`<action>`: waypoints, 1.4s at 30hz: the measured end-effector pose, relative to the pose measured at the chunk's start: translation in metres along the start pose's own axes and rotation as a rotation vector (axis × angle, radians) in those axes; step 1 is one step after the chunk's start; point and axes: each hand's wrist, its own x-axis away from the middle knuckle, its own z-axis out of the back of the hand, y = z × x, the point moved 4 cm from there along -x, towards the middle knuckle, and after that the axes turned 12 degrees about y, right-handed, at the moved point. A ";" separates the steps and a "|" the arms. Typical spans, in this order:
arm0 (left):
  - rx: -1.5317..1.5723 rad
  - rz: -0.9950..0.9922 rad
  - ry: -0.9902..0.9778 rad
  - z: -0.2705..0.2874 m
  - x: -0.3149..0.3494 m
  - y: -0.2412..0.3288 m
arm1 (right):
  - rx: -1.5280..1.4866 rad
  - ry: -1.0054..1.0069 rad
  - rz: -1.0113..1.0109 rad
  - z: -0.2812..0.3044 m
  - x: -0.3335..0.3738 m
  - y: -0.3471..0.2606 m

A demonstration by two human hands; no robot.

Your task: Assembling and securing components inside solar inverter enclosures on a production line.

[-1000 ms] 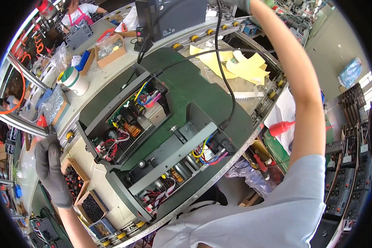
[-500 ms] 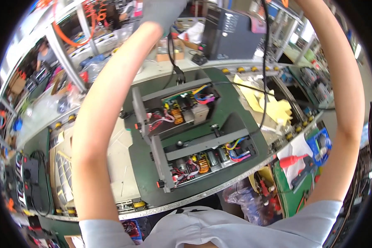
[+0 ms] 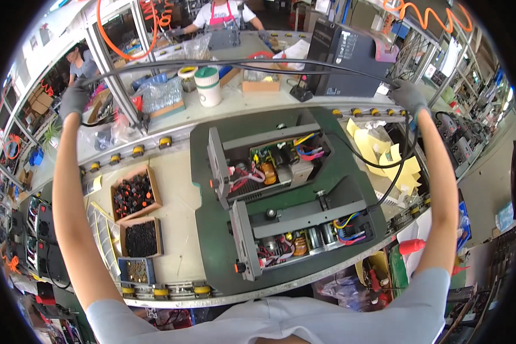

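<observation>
Both my arms are stretched forward and spread wide, with grey gloves on the hands. Black power cables (image 3: 241, 65) run in a long, nearly level span between them. My left hand (image 3: 74, 98), at the far left, is closed round one end of the span, and a short tail hangs below it. At the far right my right hand (image 3: 408, 96) grips the same cables, which loop down from it to the units. Two open grey metal units, the farther one (image 3: 264, 163) and the nearer one (image 3: 301, 232), show circuit boards, copper coils and coloured wires. They lie side by side on a green board (image 3: 215, 246).
Left of the board are a box of black-and-orange parts (image 3: 133, 195), a box of black screws (image 3: 140, 239) and a blue tray (image 3: 136, 271). Yellow paper (image 3: 384, 157) lies right. Behind stand a white tub (image 3: 208, 89) and a dark cabinet (image 3: 344, 60). A co-worker (image 3: 221, 14) is across the bench.
My hands have come down and apart, drawing the cables into a span across the view. The view has shifted, showing the parts boxes and the co-worker across the bench.
</observation>
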 end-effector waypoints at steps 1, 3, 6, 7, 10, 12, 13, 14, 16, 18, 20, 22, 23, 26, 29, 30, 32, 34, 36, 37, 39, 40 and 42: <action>-0.047 0.032 -0.007 0.017 0.003 -0.008 | -0.063 -0.036 0.045 -0.009 0.011 -0.019; -0.110 0.065 -0.026 0.047 -0.001 -0.046 | -0.058 -0.265 0.144 -0.050 0.020 -0.035; -0.353 0.012 -0.154 0.061 0.004 -0.063 | -0.397 -0.382 -0.148 -0.095 0.024 -0.064; -0.471 -0.016 -0.306 0.061 0.013 -0.064 | -0.295 -0.380 -0.118 -0.104 0.019 -0.084; -0.407 0.223 -0.901 0.042 0.073 0.008 | -0.303 -0.530 -0.082 -0.141 0.024 -0.108; -0.233 -0.167 -1.349 0.032 0.136 0.010 | -0.422 -0.520 0.083 -0.137 0.035 -0.159; -0.022 0.176 -1.420 0.047 0.165 0.090 | -0.401 -0.527 0.050 -0.136 0.040 -0.143; 0.242 0.108 -1.470 0.071 0.192 0.115 | -0.355 -0.139 0.285 -0.114 0.039 -0.152; 0.458 0.524 -1.530 0.102 0.237 0.145 | -0.490 0.108 0.418 -0.065 0.045 -0.173; 0.763 0.940 -1.364 0.134 0.252 0.160 | -0.919 -0.133 0.419 0.007 0.076 -0.229; 1.027 1.172 -1.173 0.157 0.248 0.176 | -1.299 -0.334 0.637 0.063 0.148 -0.282; 1.519 1.367 -0.991 0.163 0.242 0.200 | -1.190 -0.406 0.994 0.100 0.208 -0.321; 1.867 1.514 -0.908 0.161 0.242 0.199 | -0.939 -0.353 1.221 0.114 0.233 -0.340; 1.898 1.311 -0.417 0.181 0.239 0.240 | -1.176 -1.236 0.544 0.129 0.271 -0.344; 2.151 1.553 -0.193 0.166 0.255 0.251 | -0.925 -1.045 0.744 0.130 0.248 -0.329; 2.125 1.565 -0.286 0.165 0.263 0.267 | -0.699 -0.946 0.802 0.122 0.229 -0.315; 2.031 1.337 -0.634 0.176 0.286 0.273 | -0.468 -0.730 0.896 0.118 0.202 -0.287; 1.982 1.114 -0.870 0.191 0.310 0.274 | -0.354 -0.455 1.032 0.103 0.168 -0.240; 1.672 0.925 -0.809 0.176 0.338 0.242 | -0.232 -0.281 1.137 0.084 0.152 -0.202; 1.430 0.826 -0.654 0.164 0.359 0.210 | -0.261 -0.480 0.980 0.068 0.153 -0.198; 0.603 0.348 -0.623 0.131 0.411 0.181 | -0.422 -0.616 0.755 0.056 0.173 -0.180; 0.541 0.315 -0.628 0.114 0.449 0.166 | -0.468 -0.518 0.729 0.067 0.184 -0.192; 0.500 0.288 -0.646 0.105 0.478 0.174 | -0.494 -0.431 0.693 0.078 0.200 -0.188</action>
